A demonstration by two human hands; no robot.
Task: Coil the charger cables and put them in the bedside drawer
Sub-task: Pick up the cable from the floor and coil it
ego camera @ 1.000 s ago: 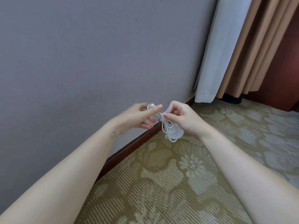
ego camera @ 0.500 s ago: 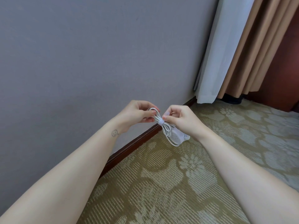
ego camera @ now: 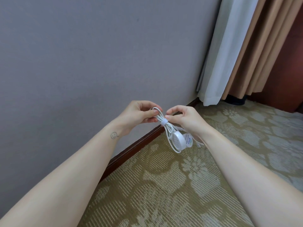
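Cable bundle (ego camera: 165, 126) mid-frame, held off the carpet: my left hand (ego camera: 139, 115) pinches the top loops, right hand (ego camera: 183, 119) fingertips closed on the strap (ego camera: 164, 122). Looks light and floppy, w/ the round charger puck (ego camera: 178, 139) dangling below, so best grip is at the strap, not the loose loops.

Markings: one label, unreadable; one drawn sign on skin.

White round charger puck (ego camera: 178, 140) hanging from the coiled cable (ego camera: 161, 117): a small round sticker (ego camera: 188, 140) just beside it carries fine print in blue with a green and yellow patch; characters too small and blurred to read, no brand or number made out. Left forearm near the wrist: a small line-drawn smiley face (ego camera: 114, 135), circle with two eyes and a mouth. No other text visible anywhere.
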